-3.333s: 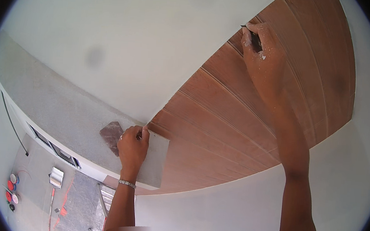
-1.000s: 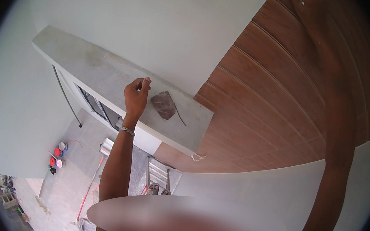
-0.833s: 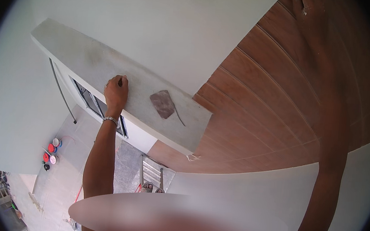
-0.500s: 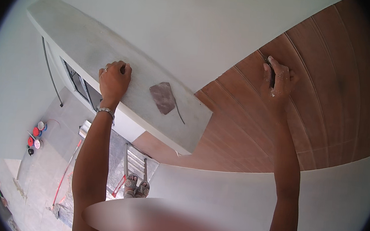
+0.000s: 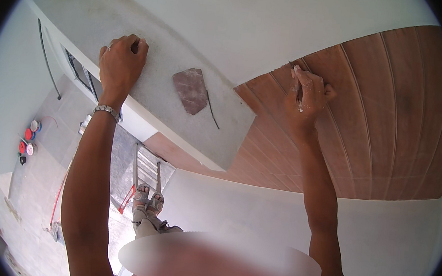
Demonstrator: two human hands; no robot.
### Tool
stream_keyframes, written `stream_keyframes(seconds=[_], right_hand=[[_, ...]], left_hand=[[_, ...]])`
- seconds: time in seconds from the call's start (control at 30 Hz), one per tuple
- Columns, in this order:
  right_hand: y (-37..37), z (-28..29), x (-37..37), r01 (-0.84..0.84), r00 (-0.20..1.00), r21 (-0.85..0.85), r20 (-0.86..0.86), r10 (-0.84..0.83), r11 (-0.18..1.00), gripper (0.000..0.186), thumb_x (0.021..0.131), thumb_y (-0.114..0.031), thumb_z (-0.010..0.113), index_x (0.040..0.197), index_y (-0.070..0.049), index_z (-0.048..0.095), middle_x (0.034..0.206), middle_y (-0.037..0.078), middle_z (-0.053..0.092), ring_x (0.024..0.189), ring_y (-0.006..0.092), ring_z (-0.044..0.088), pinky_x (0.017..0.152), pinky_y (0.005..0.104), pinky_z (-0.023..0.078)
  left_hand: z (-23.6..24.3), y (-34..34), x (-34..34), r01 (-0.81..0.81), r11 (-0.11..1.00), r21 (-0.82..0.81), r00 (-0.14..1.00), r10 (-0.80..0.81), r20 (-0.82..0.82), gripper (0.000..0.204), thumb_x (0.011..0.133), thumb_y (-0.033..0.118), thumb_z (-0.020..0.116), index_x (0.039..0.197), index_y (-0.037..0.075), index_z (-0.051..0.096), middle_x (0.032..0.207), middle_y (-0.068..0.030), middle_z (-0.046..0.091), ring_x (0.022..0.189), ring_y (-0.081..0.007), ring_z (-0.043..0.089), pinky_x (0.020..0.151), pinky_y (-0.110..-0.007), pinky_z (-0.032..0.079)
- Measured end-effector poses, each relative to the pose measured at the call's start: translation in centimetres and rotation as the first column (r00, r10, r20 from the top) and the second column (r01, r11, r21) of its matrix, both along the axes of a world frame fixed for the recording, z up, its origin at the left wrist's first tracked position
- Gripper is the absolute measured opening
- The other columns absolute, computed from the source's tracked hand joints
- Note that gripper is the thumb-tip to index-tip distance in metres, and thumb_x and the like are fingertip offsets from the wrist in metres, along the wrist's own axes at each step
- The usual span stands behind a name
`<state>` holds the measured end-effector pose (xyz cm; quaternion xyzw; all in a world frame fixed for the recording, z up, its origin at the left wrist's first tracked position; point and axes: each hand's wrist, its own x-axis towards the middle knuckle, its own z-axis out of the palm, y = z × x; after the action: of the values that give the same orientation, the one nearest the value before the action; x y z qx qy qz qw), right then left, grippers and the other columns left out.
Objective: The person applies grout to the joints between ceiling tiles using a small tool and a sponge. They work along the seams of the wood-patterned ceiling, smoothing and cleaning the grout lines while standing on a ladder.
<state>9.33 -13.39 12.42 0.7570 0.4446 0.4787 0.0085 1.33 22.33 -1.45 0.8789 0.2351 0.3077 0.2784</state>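
My left hand (image 5: pixel 120 66) is closed with curled fingers and rests on the pale grey ledge (image 5: pixel 148 74). Whatever may be inside those fingers is hidden. To its right on the ledge lies a flat, dusty reddish-brown piece (image 5: pixel 190 90) with an irregular outline, and a thin dark strip (image 5: pixel 213 111) beside it. My right hand (image 5: pixel 308 95), dusted white, is pinched at the ribbed brown panel (image 5: pixel 369 124), close to where it meets the white wall (image 5: pixel 230 28). A small dark tip shows at its fingertips, too small to name.
Far below, my sandalled feet (image 5: pixel 148 197) are on a metal ladder (image 5: pixel 147 168). Red and white tubs (image 5: pixel 30 134) stand on the floor at left, near a long red pole (image 5: pixel 59 197). A dark cable (image 5: pixel 49 60) hangs along the left wall. The ledge ends in a corner.
The whole view has shifted. My right hand has moved up and left, closer to the panel's border with the white wall. My left hand stays closed on the ledge.
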Motion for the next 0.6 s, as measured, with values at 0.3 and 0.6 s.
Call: stream_keyframes(seconds=[0.3,0.6], right_hand=[[-1.6,-1.6,0.7,0.004,1.0,-0.134,0.022,-0.001,0.991,0.03,0.091,-0.003,0.073,0.119,-0.014,0.072,0.101,-0.002,0.07,0.083,0.0143,0.06,0.085,0.0382,0.03],[-0.9,-1.9,1.2,0.013,0.989,-0.113,0.146,0.003,0.994,0.027,0.099,-0.012,0.072,0.126,-0.017,0.069,0.101,-0.006,0.071,0.091,0.0113,0.065,0.087,0.0367,0.034]], left_hand=[[-0.5,0.4,0.1,0.021,1.0,0.0,0.999,-0.021,0.031,0.03,0.097,0.028,0.061,0.09,0.004,0.078,0.088,-0.0152,0.076,0.087,-0.0316,0.071,0.098,-0.045,0.047],[1.3,-5.6,0.3,-0.059,0.998,0.031,0.986,0.063,-0.153,0.026,0.091,0.021,0.062,0.104,0.0,0.072,0.119,-0.0224,0.069,0.126,-0.039,0.059,0.113,-0.055,0.038]])
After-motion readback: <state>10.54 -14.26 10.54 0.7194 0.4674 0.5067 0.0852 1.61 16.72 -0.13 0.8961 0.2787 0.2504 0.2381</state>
